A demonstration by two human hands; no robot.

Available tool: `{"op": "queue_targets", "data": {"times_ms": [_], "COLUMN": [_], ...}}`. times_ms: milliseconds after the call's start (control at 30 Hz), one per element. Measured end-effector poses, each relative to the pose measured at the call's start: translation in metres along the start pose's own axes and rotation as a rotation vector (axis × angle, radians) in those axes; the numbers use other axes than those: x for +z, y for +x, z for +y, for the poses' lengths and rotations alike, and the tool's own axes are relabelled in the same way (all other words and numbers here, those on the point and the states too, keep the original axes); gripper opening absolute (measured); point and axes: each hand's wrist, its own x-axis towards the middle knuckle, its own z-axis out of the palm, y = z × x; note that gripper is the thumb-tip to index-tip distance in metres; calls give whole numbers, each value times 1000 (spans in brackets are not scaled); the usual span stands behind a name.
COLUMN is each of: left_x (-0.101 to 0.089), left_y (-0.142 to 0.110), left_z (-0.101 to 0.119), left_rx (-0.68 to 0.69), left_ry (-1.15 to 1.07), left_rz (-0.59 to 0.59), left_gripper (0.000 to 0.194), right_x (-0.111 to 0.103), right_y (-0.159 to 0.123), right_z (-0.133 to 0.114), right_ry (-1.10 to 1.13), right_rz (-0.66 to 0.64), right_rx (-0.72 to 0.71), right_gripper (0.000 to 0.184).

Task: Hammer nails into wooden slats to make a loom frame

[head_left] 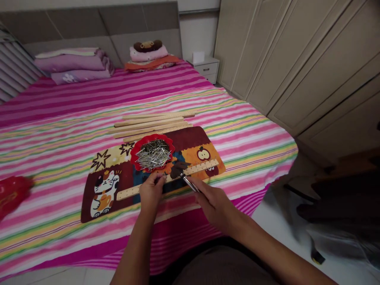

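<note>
My right hand (218, 204) is closed round the shiny metal handle of a hammer (187, 182). The hammer's dark head hangs over a perforated wooden strip (127, 193), which lies aslant on a patterned mat (118, 168). Several nails stand up along the strip's right part. My left hand (151, 192) pinches thumb and fingers together at the strip's middle, close to the hammer head; what sits between the fingertips is too small to make out. Just beyond is a red scalloped bowl (132, 155) full of loose silver nails (156, 154).
More wooden strips (151, 124) lie side by side behind the mat. At the left is a red plastic bag (14, 194). The striped bed (255, 138) carries folded bedding (74, 65) at its far end. Wardrobe doors (297, 51) line the right.
</note>
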Motion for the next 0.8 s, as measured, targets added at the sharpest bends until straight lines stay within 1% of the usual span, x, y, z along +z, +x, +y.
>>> {"op": "queue_targets", "data": {"times_ms": [167,300,367,500,600,633,700,767,800], "left_x": [0,0,1,0,-9,-13,-23,-29,-30], "left_y": [-1,-2,-2,-2,4,8,20,34,41], "left_z": [-2,0,1,0,-2,-2,-1,3,6], "left_rx": [39,21,23,27,5,11,59,131,162], "left_ry": [37,67,67,45,-10,-8,67,222,314], "left_rz": [-11,-3,-6,-28,-80,-69,13,107,125], "left_gripper": [17,15,14,13,18,21,23,24,25], "right_x": [19,27,25,10,-5,-9,-16,-19,-21], "right_y": [30,36,32,11,-9,-15,-25,-33,-36], "right_z": [-1,4,4,-2,-2,0,5,11,14], "right_ry": [-30,-97,-96,-38,-18,-19,-30,-54,-66], "right_rz": [0,-90,-99,-26,6,17,38,62,73], "right_rx": [-150,-99,-88,-108,-42,-14,43,96,117], "right_gripper": [46,49,48,47,45,46,48,49,49]}}
